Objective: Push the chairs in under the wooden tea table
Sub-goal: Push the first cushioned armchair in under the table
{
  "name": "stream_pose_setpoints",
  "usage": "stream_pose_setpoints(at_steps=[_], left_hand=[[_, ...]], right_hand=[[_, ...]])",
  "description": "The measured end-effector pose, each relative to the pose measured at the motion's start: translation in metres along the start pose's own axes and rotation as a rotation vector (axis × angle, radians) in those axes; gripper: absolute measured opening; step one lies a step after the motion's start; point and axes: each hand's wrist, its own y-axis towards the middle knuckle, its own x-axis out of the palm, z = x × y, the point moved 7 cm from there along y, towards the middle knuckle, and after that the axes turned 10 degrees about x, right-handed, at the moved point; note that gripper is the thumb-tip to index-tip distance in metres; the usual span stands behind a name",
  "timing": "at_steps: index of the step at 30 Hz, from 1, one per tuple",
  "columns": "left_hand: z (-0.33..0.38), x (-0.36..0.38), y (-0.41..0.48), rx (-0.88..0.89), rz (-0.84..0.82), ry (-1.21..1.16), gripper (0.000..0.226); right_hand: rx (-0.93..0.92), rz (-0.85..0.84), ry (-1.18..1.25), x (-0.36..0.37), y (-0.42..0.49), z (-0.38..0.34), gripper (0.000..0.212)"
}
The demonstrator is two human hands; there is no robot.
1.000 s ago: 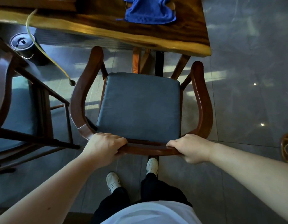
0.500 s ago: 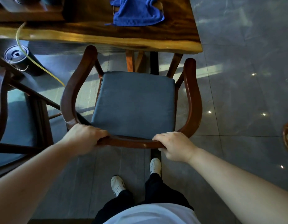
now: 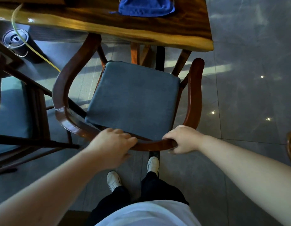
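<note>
Head view: glossy grey floor tiles (image 3: 249,98). Left of the armchair (image 3: 194,95), a 2nd chair (image 3: 19,111). Armchair's curved wooden rail and blue-grey cushion (image 3: 133,101) sit mostly outside the live-edge tea table (image 3: 109,25). Left hand (image 3: 111,147) and right hand (image 3: 182,139) grip its back rail.

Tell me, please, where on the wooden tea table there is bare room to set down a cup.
The wooden tea table is bare right of the crumpled blue cloth, out to its corner, and left of it towards the yellow-green tube. The strip along the near edge is narrow. The far side is out of view.
</note>
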Motion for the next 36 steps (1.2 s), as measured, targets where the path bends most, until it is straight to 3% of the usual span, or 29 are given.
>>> stream_pose_setpoints(at_steps=[3,6,14,20,26,32,36], left_hand=[[0.008,0.001,0.013,-0.06,0.06,0.007,0.028],[0.008,0.005,0.009,-0.092,0.082,-0.005,0.025],[0.02,-0.001,0.033,-0.123,0.146,-0.025,0.017],[0.028,-0.007,0.086,-0.186,0.13,-0.037,0.024],[0.031,-0.01,0.087,-0.177,0.111,-0.076,0.024],[0.035,-0.017,0.088,-0.169,0.129,-0.028,0.028],[0.034,-0.016,0.082,-0.179,0.127,0.002,0.044]], right_hand=[[-0.024,-0.167,-0.24,0.001,0.022,0.005,0.034],[-0.065,-0.267,-0.291,0.006,0.029,0.004,0.027],[-0.045,-0.313,-0.297,0.0,0.03,0.038,0.021],[0.02,-0.351,-0.384,-0.03,0.029,0.089,0.022],[0.0,-0.322,-0.369,-0.03,0.024,0.09,0.021],[0.01,-0.142,-0.246,-0.035,0.012,0.085,0.018],[-0.012,0.015,-0.007,-0.037,-0.003,0.063,0.053]])
